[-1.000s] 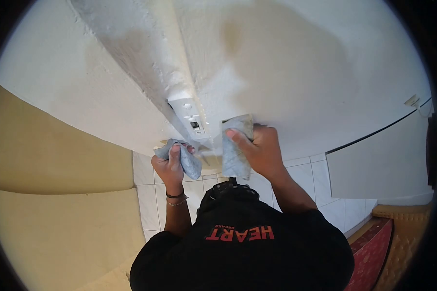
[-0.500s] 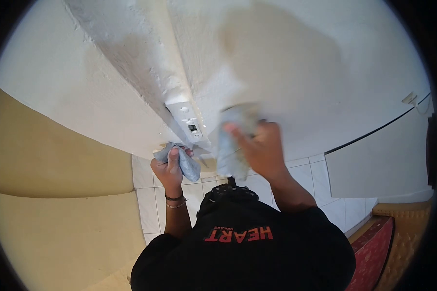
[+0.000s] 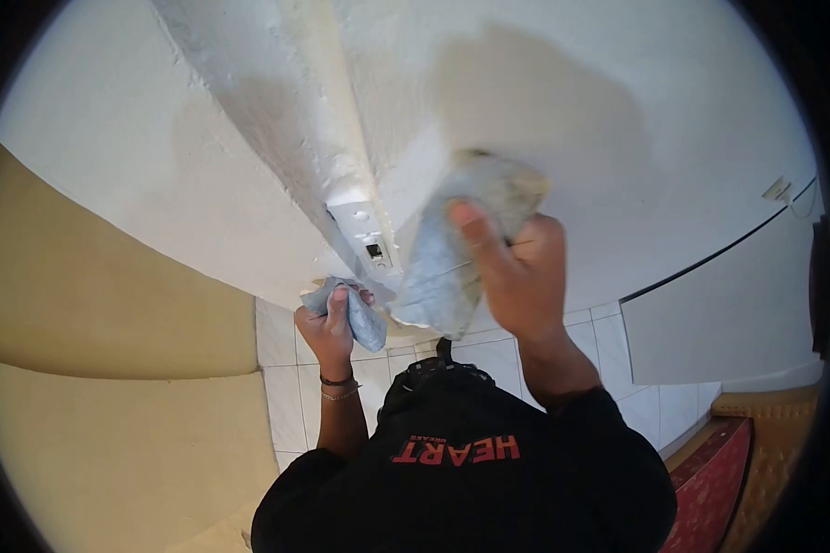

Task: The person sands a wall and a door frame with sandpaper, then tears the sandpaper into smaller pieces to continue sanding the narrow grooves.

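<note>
My right hand grips a flat, folded grey-blue cloth with tan stains and a frayed lower edge, its thumb pressed on top. This cloth is spread in front of the white wall, right of the switch plate. Lower and to the left, my left hand is closed around a smaller, crumpled grey-blue cloth, thumb uppermost. That hand stays just below the plate, near the foot of the wall.
A raised ridge runs up the wall above the plate. White floor tiles lie below. Tan panels stand at left. At right are a white panel, a small wall fitting with a cord and red-and-tan furniture.
My right hand has moved up and to the right with its cloth, which now shows wider and tilted. My left hand keeps its hold and has barely shifted.
</note>
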The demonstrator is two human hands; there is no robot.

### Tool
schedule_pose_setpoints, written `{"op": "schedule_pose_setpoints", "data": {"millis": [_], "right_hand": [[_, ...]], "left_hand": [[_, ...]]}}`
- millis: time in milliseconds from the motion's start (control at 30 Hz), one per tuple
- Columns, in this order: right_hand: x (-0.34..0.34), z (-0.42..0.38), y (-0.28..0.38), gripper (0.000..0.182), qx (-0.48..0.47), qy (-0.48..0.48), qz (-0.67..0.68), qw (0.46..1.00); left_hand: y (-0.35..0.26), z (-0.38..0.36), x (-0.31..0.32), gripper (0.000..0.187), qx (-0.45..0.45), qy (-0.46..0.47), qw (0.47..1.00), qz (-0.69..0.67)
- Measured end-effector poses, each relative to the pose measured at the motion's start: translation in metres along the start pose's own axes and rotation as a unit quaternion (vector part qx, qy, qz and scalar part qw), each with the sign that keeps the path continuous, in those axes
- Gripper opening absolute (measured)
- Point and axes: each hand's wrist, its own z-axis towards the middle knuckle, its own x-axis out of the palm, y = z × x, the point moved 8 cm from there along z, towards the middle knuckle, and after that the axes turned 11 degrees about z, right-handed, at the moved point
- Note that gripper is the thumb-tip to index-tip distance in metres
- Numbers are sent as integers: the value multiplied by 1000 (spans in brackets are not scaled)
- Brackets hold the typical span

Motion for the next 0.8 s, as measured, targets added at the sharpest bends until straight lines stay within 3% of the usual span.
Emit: {"op": "schedule_pose_setpoints", "data": {"millis": [33, 100, 167, 233, 267, 300, 367, 400, 500, 533, 600, 633, 700, 733, 800], "right_hand": [[0, 4, -3, 34, 1, 2, 0, 1000], [34, 7, 1, 33, -80, 195, -226, 951], [33, 12, 24, 33, -89, 167, -247, 950], [19, 18, 42, 37, -41, 21, -3, 999], [23, 18, 44, 37, -62, 56, -101, 991], [24, 21, 41, 37, -64, 59, -101, 991], [44, 21, 47, 35, -179, 158, -211, 948], [47, 20, 51, 35, -181, 159, -211, 947], [32, 24, 64, 38, -118, 15, -57, 991], [31, 25, 64, 38, -117, 18, -57, 991], [50, 25, 56, 34, -113, 160, -215, 957], [51, 25, 58, 34, -113, 161, -216, 956], [34, 30, 68, 34, -96, 39, 13, 995], [34, 30, 68, 34, -96, 41, 14, 994], [42, 29, 66, 32, -99, 99, -110, 984]], "left_hand": [[-2, 0, 0, 39, 4, 2, 1000, 16], [-4, 1, 0, 38, 11, 0, 1000, 18], [-7, 4, 1, 38, 21, 2, 1000, 22], [-11, 2, -2, 37, 35, -24, 998, 36], [-11, 2, -4, 37, 36, -27, 998, 36], [-11, 2, -4, 37, 37, -22, 998, 37], [-13, 1, -2, 36, 38, -20, 998, 34], [-13, 0, -2, 36, 30, -25, 999, 29], [-6, 2, -5, 36, 34, -33, 998, 40], [-5, 1, -5, 35, 43, -32, 997, 55], [-6, -1, -4, 36, 24, -31, 998, 39], [-6, -1, -2, 36, 6, -26, 999, 26], [-5, 0, -1, 36, 20, -30, 999, 23], [-5, -1, -1, 36, 33, -34, 999, 21], [-5, -1, -1, 36, 24, -33, 999, 21]]}}
